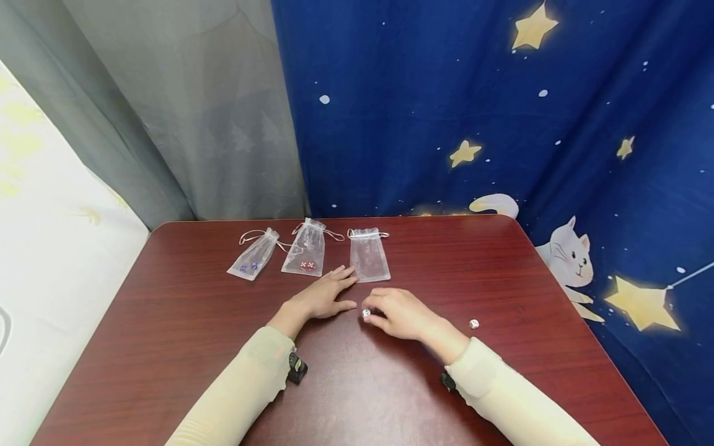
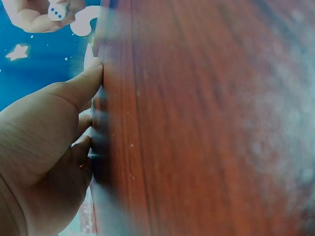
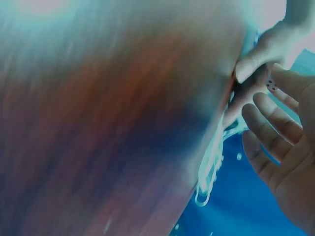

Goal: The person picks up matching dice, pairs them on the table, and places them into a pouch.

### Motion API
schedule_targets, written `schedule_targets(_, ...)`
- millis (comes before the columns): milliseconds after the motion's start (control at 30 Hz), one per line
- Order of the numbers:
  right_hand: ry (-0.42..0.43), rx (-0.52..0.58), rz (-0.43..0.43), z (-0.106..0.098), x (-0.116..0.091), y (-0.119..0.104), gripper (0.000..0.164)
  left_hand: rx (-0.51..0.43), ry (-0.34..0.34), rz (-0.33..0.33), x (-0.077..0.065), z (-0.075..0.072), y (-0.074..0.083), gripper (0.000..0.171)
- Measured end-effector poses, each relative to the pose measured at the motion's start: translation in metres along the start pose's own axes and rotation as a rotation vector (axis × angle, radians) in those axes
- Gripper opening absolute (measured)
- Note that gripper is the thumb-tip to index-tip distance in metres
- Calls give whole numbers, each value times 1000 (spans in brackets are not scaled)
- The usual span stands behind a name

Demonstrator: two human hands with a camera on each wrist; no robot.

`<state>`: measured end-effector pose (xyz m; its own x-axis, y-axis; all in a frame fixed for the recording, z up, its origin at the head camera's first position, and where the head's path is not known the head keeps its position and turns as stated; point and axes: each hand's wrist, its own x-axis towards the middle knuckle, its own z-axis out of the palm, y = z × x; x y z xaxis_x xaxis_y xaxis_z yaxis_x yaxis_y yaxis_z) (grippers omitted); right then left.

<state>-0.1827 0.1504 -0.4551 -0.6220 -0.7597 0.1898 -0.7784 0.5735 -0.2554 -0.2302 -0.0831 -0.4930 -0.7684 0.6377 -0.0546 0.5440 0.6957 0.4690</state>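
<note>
My right hand [image 1: 404, 314] pinches a white die [image 1: 365, 313] between thumb and index finger, just above the table; the die's dark pips show in the left wrist view [image 2: 58, 11]. With fingers spread, my left hand [image 1: 320, 297] rests on the table, its fingertips at the lower left corner of a flat, see-through drawstring pouch [image 1: 370, 257]. No dice show inside that pouch. A second white die [image 1: 474, 323] lies to the right of my right wrist.
Left of the flat pouch lies a sheer pouch [image 1: 312, 244] with red dice [image 1: 307, 266] in it. Farther left is another pouch [image 1: 264, 251] holding blue dice [image 1: 254, 266]. Curtains [image 1: 390, 124] hang behind the far edge of the brown table [image 1: 184, 322].
</note>
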Motion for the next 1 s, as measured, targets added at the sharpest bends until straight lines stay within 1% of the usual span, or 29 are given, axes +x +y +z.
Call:
schedule_targets(133, -55, -18, -37, 7, 5, -13, 13, 4, 9, 21, -1, 0, 0, 64)
schedule_targets(300, -129, -60, -66, 14, 10, -25, 11, 7, 17, 44, -1, 1, 0, 63)
schedule_targets(433, -189, -80, -64, 19, 12, -31, 10, 4, 21, 47, -1, 1, -1, 63)
schedule_targets(533, -217, -91, -60, 23, 13, -33, 11, -1, 19, 42, -1, 1, -1, 64)
schedule_targets(800, -222, -94, -57, 25, 13, -34, 12, -8, 16, 31, 0, 1, -2, 64)
schedule_targets(1000, -181, -74, -68, 26, 11, -30, 18, 0, 17, 36, 0, 1, -1, 64)
